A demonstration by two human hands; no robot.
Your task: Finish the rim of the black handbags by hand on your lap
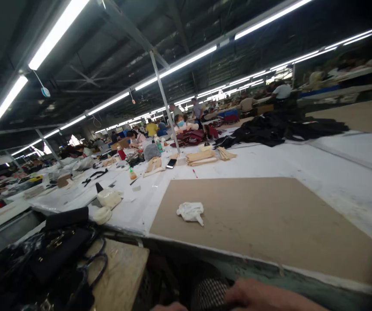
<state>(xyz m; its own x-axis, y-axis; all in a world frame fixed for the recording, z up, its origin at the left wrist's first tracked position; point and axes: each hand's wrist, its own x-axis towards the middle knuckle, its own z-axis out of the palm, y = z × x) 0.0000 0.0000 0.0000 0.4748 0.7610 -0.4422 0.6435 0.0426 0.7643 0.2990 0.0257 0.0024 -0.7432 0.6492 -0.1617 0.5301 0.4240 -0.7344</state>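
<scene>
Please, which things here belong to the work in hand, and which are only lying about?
In hand: checkered cloth, between the left hand and the right hand.
Lying about: white rag on the brown board, black bags, phone, beige folded pieces, black fabric pile.

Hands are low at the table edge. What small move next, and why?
Probably raise the right hand from beside the checked cloth toward the white rag on the brown board: the rag is the nearest loose thing; the hand lies below the table edge.
</scene>
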